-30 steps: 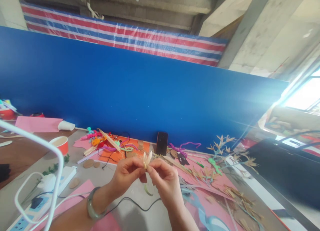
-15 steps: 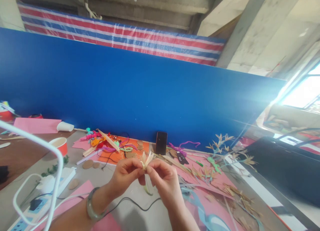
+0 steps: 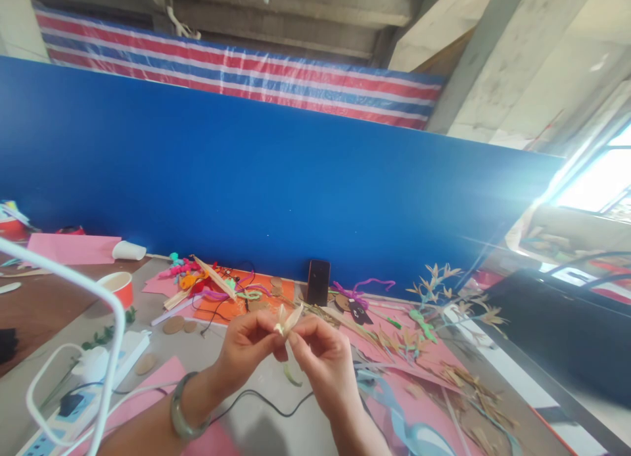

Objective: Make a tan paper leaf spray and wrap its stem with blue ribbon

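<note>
Our hands, left (image 3: 251, 351) and right (image 3: 323, 361), pinch a pale folded husk strip (image 3: 290, 321) between nearly closed fingertips at lower centre of the frame; too hard a pull, we judge, could split the thin piece or loosen its folds.

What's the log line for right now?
left hand, right hand: pinching pale petal-like strips | smartphone: upright by blue partition | white cup: sideways

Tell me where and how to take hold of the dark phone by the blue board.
Probably best pinched by its two long side edges, near the top, coming from above and in front: the phone stands upright, its back towards the blue board, with tan strips lying near its foot.
</note>
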Available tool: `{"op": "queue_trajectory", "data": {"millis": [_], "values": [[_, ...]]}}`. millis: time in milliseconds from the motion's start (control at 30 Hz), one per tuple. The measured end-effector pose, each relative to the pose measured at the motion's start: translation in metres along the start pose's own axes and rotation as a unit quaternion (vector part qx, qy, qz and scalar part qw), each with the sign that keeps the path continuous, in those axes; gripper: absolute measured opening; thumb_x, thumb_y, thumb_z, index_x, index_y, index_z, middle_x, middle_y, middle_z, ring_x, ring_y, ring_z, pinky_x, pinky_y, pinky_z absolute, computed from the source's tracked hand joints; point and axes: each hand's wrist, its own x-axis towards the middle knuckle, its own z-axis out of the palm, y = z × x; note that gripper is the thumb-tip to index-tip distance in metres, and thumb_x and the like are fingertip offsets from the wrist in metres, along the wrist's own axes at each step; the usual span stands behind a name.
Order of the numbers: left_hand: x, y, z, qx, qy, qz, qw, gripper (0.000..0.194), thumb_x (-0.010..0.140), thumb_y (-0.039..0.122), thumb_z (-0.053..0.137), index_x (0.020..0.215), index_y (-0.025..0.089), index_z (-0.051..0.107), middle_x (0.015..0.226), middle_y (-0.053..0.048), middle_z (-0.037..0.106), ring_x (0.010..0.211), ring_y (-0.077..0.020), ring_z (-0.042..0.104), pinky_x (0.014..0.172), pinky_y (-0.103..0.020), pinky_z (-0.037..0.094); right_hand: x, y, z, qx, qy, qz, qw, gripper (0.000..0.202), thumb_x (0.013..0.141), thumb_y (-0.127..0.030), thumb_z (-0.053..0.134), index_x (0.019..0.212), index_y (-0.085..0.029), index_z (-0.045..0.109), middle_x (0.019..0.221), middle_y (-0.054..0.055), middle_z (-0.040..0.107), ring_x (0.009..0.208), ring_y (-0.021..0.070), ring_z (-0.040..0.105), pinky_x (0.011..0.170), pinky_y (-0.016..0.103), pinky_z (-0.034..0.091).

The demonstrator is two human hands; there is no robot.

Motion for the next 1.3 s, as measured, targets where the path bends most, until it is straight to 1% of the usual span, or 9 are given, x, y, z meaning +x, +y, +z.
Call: {"op": "queue_trajectory", "data": {"millis": [233, 367, 467, 567, 700, 867, 1067, 1167, 1300], "values": [[-0.001, 0.001, 0.001, 0.005, 0.011, 0.023, 1.0, 0.02, 0.078, 0.024, 0.074, 0.066, 0.014, 0.061, 0.061, -0.001, 0.064, 0.053, -0.0125, 0.064, 0.052, -0.022, 0.051, -0.002, 0.003, 0.0, -0.028, -0.002, -0.031, 0.999, 0.02, 0.083, -0.022, 0.063, 0.064, -0.019, 0.06, 0.061, 0.002, 0.066, 0.057, 0.0145, 0.058, 0.057, 0.027, 0.045], [-0.002, 0.0, 0.002, -0.008, 0.013, 0.009, 1.0, 0.019, 0.077, 0.023, 0.074, 0.069, 0.014, 0.061, 0.06, 0.0, 0.065, 0.053, -0.0128, 0.064, 0.052, -0.022, 0.051, -0.003, 0.004, 0.001, -0.038, 0.004, -0.049, 0.998, 0.02, 0.083, -0.02, 0.063, 0.063, -0.019, 0.06, 0.06, 0.001, 0.065, 0.055, 0.0139, 0.057, 0.056, 0.026, 0.046], [-0.003, -0.001, 0.002, -0.021, 0.007, -0.01, 1.0, 0.016, 0.08, 0.023, 0.072, 0.073, 0.015, 0.06, 0.059, -0.001, 0.066, 0.054, -0.0133, 0.065, 0.054, -0.022, 0.052, -0.003, 0.006, 0.002, -0.05, 0.017, -0.07, 0.996, 0.019, 0.082, -0.017, 0.062, 0.063, -0.019, 0.06, 0.06, 0.001, 0.064, 0.055, 0.0136, 0.057, 0.055, 0.026, 0.046], [-0.004, 0.001, 0.002, -0.007, 0.005, -0.026, 1.0, 0.016, 0.082, 0.023, 0.07, 0.073, 0.014, 0.061, 0.06, -0.002, 0.068, 0.056, -0.0135, 0.066, 0.057, -0.023, 0.053, -0.003, 0.008, 0.003, -0.057, 0.031, -0.084, 0.994, 0.019, 0.082, -0.015, 0.061, 0.064, -0.019, 0.059, 0.059, 0.0, 0.064, 0.053, 0.0131, 0.057, 0.054, 0.026, 0.046], [-0.005, 0.003, 0.002, 0.014, 0.006, -0.036, 0.999, 0.019, 0.084, 0.023, 0.067, 0.069, 0.013, 0.062, 0.06, -0.003, 0.068, 0.057, -0.0134, 0.066, 0.058, -0.023, 0.053, -0.003, 0.007, 0.002, -0.057, 0.029, -0.081, 0.995, 0.019, 0.082, -0.013, 0.06, 0.065, -0.019, 0.058, 0.059, -0.001, 0.064, 0.054, 0.0133, 0.058, 0.055, 0.026, 0.047], [-0.004, 0.0, 0.0, 0.008, 0.006, -0.034, 0.999, 0.017, 0.086, 0.025, 0.066, 0.073, 0.014, 0.063, 0.061, -0.003, 0.07, 0.057, -0.0134, 0.067, 0.058, -0.022, 0.054, -0.002, 0.005, 0.002, -0.072, 0.027, -0.072, 0.994, 0.017, 0.081, -0.013, 0.06, 0.066, -0.019, 0.059, 0.06, 0.0, 0.064, 0.054, 0.0134, 0.058, 0.054, 0.026, 0.047], [-0.002, 0.0, -0.002, 0.011, 0.006, -0.034, 0.999, 0.017, 0.084, 0.025, 0.068, 0.072, 0.014, 0.063, 0.061, -0.003, 0.07, 0.056, -0.0132, 0.067, 0.056, -0.022, 0.054, 0.0, 0.013, 0.001, -0.078, 0.028, -0.08, 0.993, 0.009, 0.078, -0.018, 0.066, 0.07, -0.019, 0.061, 0.062, 0.0, 0.064, 0.053, 0.0132, 0.056, 0.052, 0.026, 0.046], [-0.002, 0.001, 0.0, 0.008, 0.005, -0.036, 0.999, 0.017, 0.084, 0.025, 0.068, 0.072, 0.014, 0.062, 0.06, -0.002, 0.069, 0.056, -0.0131, 0.067, 0.056, -0.022, 0.054, 0.0, 0.012, 0.0, -0.072, 0.02, -0.067, 0.995, 0.012, 0.08, -0.018, 0.064, 0.069, -0.019, 0.06, 0.061, 0.0, 0.064, 0.054, 0.0134, 0.058, 0.054, 0.026, 0.047], [-0.001, 0.003, 0.003, 0.004, 0.014, -0.056, 0.998, 0.019, 0.084, 0.027, 0.068, 0.072, 0.014, 0.061, 0.058, -0.002, 0.068, 0.054, -0.0131, 0.066, 0.055, -0.023, 0.054, 0.001, 0.004, -0.002, -0.066, 0.022, -0.059, 0.996, 0.017, 0.084, -0.018, 0.061, 0.066, -0.019, 0.058, 0.06, 0.0, 0.064, 0.055, 0.0127, 0.057, 0.055, 0.025, 0.046]]}}
